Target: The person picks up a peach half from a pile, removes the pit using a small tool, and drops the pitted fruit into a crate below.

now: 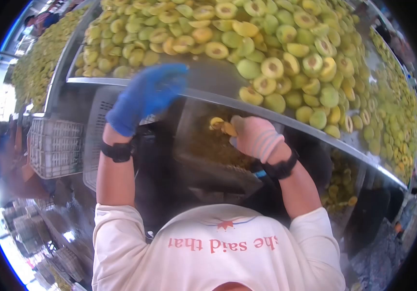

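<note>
My left hand (148, 97), in a blue glove, reaches over the metal table's near rim (218, 100). It is blurred, but its fingers look stretched out and apart, with nothing visible in them. My right hand (258, 138), in a pale pink glove with grey stripes, is closed on a yellow-orange fruit piece (228, 128). A second rounded yellow piece (215, 122) shows just beyond its fingertips. Below this hand is a grey bin (181, 145) with wet brownish-yellow matter inside. Halved green-yellow fruits (272, 68), many with brown centres, are heaped on the table.
A pale slotted crate (92, 155) stands left of the bin, with a white crate (55, 145) farther left. More fruit lies on a left-hand table (43, 63) and in a container (339, 179) under the right side. Other people are at the left edge.
</note>
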Demonstrator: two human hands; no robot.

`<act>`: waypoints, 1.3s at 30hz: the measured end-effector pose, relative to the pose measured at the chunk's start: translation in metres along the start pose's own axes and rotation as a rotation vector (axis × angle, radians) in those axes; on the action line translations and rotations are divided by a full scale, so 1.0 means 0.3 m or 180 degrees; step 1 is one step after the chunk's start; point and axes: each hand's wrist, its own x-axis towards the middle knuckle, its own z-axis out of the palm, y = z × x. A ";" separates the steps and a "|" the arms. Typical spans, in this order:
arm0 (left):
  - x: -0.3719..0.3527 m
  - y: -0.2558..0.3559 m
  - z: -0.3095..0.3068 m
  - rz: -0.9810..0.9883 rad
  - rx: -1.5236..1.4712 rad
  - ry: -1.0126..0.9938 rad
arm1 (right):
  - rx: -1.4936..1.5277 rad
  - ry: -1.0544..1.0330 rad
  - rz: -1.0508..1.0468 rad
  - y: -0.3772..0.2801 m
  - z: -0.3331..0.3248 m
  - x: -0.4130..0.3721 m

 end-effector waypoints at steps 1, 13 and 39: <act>0.007 0.037 0.099 0.0312 -0.0120 -0.0422 | 0.0023 0.0056 -0.0111 0.017 -0.003 -0.022; 0.129 -0.366 -0.393 -0.1274 0.2704 0.1530 | 0.0398 0.0140 -0.0520 0.011 0.016 -0.027; 0.063 0.024 0.211 0.0364 -0.2312 0.0772 | 0.1229 0.2028 -0.0749 -0.134 0.021 0.073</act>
